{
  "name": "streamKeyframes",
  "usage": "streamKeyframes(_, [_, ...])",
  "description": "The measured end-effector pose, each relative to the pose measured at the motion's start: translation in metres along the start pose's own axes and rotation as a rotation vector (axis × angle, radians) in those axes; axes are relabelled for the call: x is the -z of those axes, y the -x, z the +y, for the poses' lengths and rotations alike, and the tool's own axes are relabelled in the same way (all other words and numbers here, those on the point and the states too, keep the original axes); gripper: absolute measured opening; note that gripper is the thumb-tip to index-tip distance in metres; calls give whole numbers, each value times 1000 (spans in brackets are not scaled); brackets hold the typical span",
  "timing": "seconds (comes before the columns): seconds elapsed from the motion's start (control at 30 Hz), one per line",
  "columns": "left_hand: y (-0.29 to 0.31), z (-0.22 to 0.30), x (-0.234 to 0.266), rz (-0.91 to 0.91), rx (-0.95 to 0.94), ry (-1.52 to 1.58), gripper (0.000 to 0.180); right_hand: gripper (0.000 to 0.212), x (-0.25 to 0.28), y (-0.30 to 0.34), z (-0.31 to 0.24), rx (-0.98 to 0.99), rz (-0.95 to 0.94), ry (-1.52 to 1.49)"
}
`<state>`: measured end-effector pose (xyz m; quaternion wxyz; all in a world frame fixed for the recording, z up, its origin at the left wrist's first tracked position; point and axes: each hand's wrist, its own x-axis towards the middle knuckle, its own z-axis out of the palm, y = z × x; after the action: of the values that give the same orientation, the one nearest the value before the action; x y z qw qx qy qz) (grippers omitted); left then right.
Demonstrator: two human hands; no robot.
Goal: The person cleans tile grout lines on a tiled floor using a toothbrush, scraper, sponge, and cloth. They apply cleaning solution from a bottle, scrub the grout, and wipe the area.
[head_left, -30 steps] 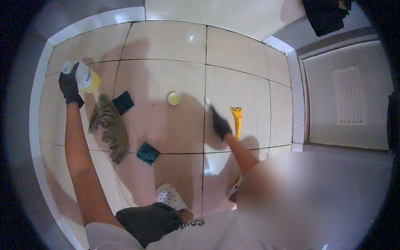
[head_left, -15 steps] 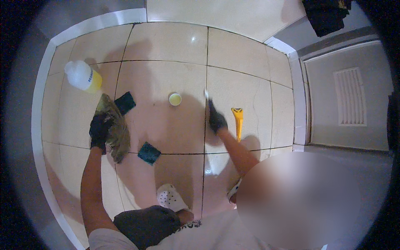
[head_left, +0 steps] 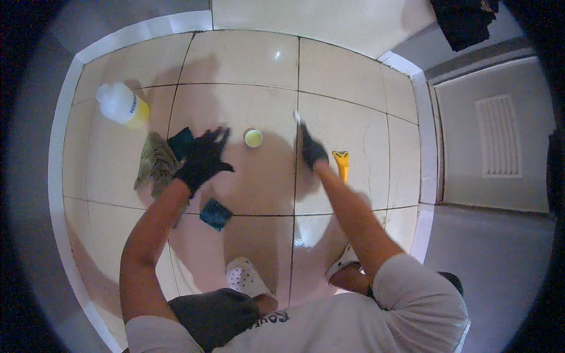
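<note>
My left hand (head_left: 205, 159), in a black glove, hovers with fingers spread between the crumpled olive-brown cloth (head_left: 154, 162) and a small cup of yellowish liquid (head_left: 253, 138). It partly covers a dark green scouring pad (head_left: 180, 141). A second scouring pad (head_left: 216, 215) lies nearer my feet. My right hand (head_left: 313, 152), also black-gloved, is closed around a slim, brush-like tool with a white tip (head_left: 297, 117). That tip points away from me, close to the dark grout line right of the cup; blur hides whether it touches the floor.
A translucent jug with yellow liquid (head_left: 123, 106) stands at the far left. Just right of my right hand lies a yellow scraper (head_left: 341, 165). Beige tiles (head_left: 253, 59) meet white skirting along the walls. A vented door (head_left: 498, 136) is at right. My white clogs (head_left: 247, 277) are near.
My left hand has let go of the cloth and moved right, its fingers now spread. The cloth stays on the floor. My right hand still holds the white-tipped tool near the grout line.
</note>
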<state>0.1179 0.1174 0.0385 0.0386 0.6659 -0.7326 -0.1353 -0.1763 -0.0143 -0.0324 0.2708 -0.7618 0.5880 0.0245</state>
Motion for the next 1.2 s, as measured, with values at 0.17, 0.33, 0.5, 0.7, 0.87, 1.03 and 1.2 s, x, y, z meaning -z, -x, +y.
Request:
streamKeyframes(0.17, [-54,32,-34,70,-219,-41,84,68,-19,107,-1,-45,-217,54])
streamKeyframes(0.33, [-75,33,-65,-97,-101,38,64,51,20,-23,-22,-36,-48,39])
streamKeyframes(0.5, [-84,22,-66,-16,-39,53,57,54,24,-68,-1,-48,-86,-37])
streamKeyframes(0.7, [-82,-51,-64,137,119,-41,61,70,-26,128,15,6,-283,97])
streamKeyframes(0.87, [-85,-64,-7,201,377,-12,81,54,-7,50,13,185,-62,-88])
streamKeyframes(1.03, [-38,-124,2,249,397,-109,70,50,42,-42,-4,-31,-60,-93])
streamKeyframes(1.2, [87,-161,-31,-41,610,119,57,70,-18,122,10,-19,-325,56])
